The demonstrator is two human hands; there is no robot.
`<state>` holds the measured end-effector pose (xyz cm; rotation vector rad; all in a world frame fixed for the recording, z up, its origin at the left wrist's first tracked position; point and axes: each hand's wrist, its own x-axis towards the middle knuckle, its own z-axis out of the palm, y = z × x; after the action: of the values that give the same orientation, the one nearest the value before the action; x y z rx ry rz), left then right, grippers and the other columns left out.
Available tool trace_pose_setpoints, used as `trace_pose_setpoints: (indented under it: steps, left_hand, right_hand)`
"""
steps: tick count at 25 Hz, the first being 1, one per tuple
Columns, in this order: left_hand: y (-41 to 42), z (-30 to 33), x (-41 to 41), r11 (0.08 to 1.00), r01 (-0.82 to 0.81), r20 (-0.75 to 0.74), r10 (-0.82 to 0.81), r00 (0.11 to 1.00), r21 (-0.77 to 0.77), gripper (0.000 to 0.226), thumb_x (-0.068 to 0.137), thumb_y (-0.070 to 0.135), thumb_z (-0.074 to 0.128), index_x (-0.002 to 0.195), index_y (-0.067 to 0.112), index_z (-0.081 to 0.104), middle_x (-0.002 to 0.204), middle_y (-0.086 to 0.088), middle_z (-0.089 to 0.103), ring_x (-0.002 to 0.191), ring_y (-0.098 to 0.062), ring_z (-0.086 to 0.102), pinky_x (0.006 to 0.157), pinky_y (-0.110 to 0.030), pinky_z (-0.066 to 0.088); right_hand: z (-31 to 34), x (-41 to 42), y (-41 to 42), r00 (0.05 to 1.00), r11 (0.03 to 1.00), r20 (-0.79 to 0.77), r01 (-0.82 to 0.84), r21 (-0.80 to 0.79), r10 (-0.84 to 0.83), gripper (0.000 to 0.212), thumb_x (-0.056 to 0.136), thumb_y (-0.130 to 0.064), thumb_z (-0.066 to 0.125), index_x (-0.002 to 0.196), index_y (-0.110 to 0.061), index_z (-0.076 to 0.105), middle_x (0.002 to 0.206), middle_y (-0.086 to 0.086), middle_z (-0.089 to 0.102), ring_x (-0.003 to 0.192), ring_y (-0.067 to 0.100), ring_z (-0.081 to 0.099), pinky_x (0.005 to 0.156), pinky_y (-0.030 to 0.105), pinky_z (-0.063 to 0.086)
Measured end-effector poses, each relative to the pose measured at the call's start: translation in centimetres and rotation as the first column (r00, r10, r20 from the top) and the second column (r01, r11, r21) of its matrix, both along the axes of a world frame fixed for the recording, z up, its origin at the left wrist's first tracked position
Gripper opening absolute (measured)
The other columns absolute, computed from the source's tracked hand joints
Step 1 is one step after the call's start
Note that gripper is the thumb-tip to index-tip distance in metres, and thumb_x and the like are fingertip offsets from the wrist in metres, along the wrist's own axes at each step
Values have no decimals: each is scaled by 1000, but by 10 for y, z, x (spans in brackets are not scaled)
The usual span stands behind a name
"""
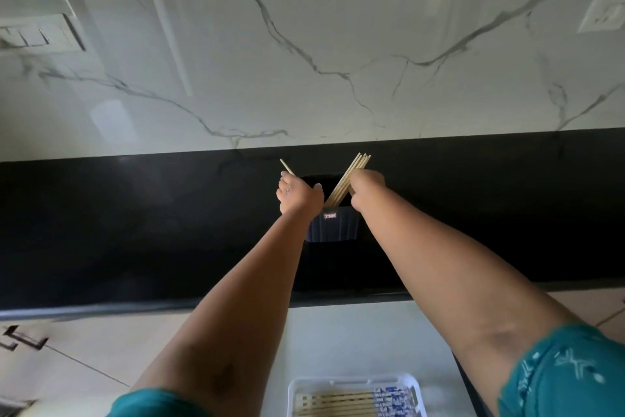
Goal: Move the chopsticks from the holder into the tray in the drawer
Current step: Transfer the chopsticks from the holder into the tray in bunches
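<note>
Both hands reach out over the black glossy desk (135, 230) to the dark ribbed plastic holder (333, 225). Closed around a single pale wooden chopstick (286, 167), the left hand (297, 195) shows the stick's tip poking out above its knuckles. Next to it, the right hand (367, 185) grips a bundle of pale wooden chopsticks (348, 180), about five by the ends that fan out above it; their lower ends still sit inside the holder. One small label is stuck on the holder's front, its print too blurred to read. Nearer the camera, a white plastic tray (355, 383) lies in the open drawer (338, 332), already holding a row of chopsticks with blue-and-white patterned ends (355, 401), too closely packed to count. Teal sleeves (561, 372) cover both upper arms.
</note>
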<state>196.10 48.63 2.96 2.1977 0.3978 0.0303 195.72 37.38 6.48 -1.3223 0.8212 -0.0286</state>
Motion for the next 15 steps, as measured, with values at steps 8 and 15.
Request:
trace_pose_setpoints:
  steps: [8, 15]
  left_hand:
    - [4, -18, 55, 925, -216, -55, 210, 976, -312, 76, 89, 31, 61, 147, 11, 16, 140, -11, 48, 125, -31, 50, 98, -43, 45]
    - [-14, -25, 45, 999, 11, 269, -2, 963, -34, 12, 90, 22, 57, 100, 16, 59, 100, -4, 67, 102, -23, 57, 81, -35, 47]
  right_hand:
    - [-20, 44, 19, 978, 988, -149, -139, 69, 148, 33, 95, -16, 49, 127, -9, 52, 98, 8, 52, 90, 22, 50, 77, 31, 40]
    - [-40, 60, 21, 943, 827, -100, -326, -458, 317, 26, 96, -5, 35, 96, -5, 60, 96, 16, 59, 84, 28, 57, 69, 32, 46]
